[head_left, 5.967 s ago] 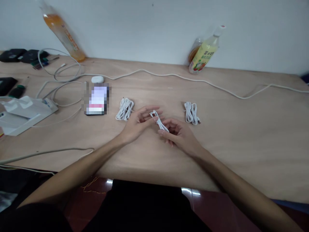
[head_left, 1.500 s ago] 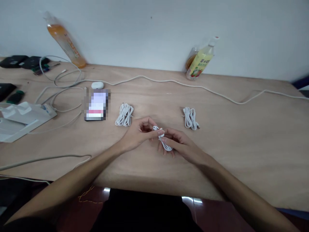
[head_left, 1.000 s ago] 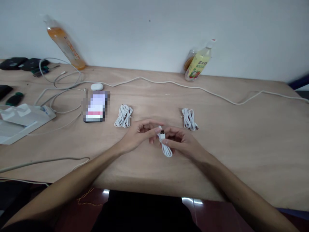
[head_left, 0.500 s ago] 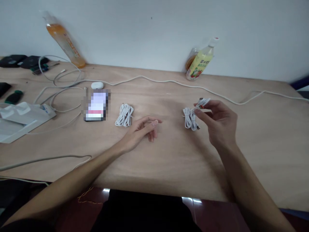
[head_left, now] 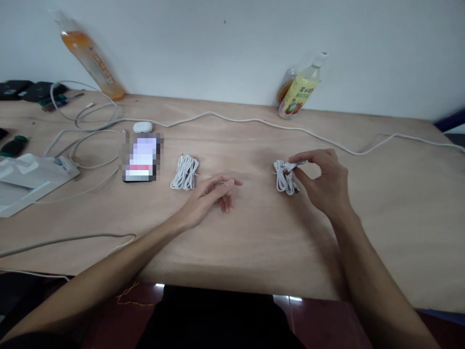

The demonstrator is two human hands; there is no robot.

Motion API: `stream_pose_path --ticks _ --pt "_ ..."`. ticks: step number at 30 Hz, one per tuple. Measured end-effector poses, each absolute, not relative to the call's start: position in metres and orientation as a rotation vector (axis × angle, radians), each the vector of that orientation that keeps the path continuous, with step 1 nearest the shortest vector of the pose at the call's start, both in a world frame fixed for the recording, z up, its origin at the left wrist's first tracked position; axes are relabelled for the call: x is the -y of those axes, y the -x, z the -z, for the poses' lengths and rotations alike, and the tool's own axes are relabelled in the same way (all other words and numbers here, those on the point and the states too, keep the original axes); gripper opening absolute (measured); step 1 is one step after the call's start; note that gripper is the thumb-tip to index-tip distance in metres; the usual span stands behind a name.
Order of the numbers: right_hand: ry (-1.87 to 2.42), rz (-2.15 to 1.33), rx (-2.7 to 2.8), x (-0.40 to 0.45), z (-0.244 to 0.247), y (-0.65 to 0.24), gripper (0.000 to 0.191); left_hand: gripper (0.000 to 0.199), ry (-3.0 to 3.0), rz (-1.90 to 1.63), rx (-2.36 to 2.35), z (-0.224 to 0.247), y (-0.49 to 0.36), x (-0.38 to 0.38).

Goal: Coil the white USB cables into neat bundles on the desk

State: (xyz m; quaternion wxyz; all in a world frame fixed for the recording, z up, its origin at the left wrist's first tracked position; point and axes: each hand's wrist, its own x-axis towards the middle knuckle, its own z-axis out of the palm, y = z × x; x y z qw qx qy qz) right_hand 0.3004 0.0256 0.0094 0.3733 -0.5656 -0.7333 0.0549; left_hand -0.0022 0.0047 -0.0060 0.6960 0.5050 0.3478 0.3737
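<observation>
Pinches in the right hand (head_left: 329, 186) a slim white looped cable bundle (head_left: 296, 165), in view overlapping the far right part of a tied white coiled-cable bundle (head_left: 280, 177) on the pale wooden table (head_left: 232, 252); touching or not, cannot tell. Holds it with long axis roughly sideways, across the lengthwise coils. Bends the right wrist, just right of the tied bundle. Holds the left hand (head_left: 209, 198) loosely open, without visible load, well left of the tied bundle.
</observation>
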Motion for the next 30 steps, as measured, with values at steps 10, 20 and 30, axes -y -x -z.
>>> stream_pose_path --ticks 10,20,30 --pt "1.312 -0.228 2.174 -0.027 -0.010 -0.313 0.023 0.047 -1.140 -0.823 -0.783 0.007 0.002 -0.005" --pt "1.363 -0.216 2.063 -0.019 -0.014 -0.304 0.031 0.048 -1.121 -0.826 -0.764 0.007 0.001 -0.007" --pt "1.792 -0.327 1.584 -0.019 0.007 -0.275 0.028 0.047 -1.104 -0.817 -0.783 0.008 0.001 -0.006"
